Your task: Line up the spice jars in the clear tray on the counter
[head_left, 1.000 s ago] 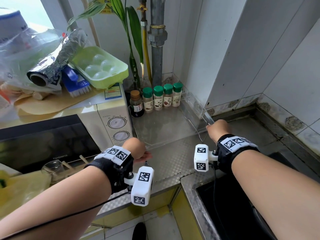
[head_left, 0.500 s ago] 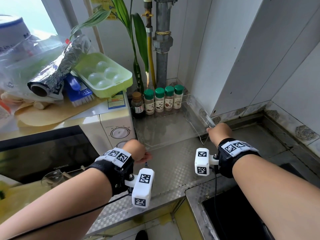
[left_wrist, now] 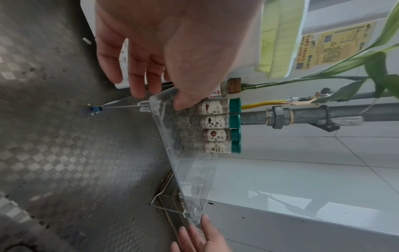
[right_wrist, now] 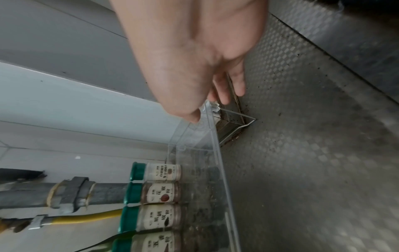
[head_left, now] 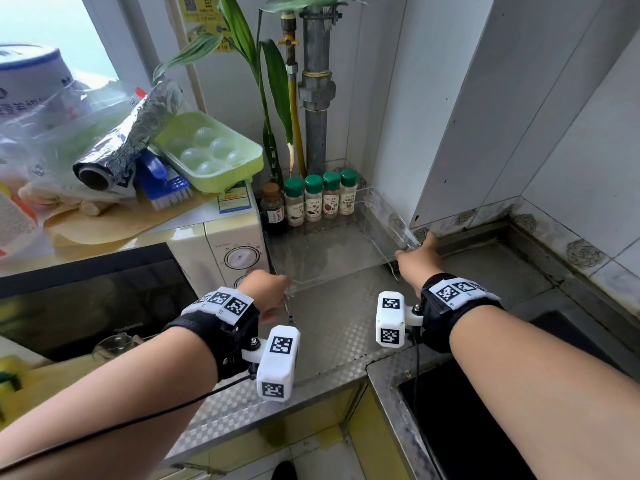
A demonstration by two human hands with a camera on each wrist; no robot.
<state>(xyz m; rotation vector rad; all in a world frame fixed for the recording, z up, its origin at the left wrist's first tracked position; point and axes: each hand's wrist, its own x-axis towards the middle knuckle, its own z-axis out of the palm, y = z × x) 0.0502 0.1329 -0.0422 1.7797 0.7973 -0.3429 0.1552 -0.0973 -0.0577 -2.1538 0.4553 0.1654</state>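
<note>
both hands hold the near corners of the clear tray [head_left: 346,261] on the desk [head_left: 339,327].
the left hand [head_left: 266,292] pinches the tray's near left corner, thumb inside the wall and fingers [left_wrist: 136,80] outside. the right hand [head_left: 417,259] pinches the near right corner the same way. beyond both hands, at the tray's far end, four green-capped spice jars [head_left: 320,199] stand upright in a touching row, with a brown-capped dark bottle [head_left: 273,211] just left of them.
</note>
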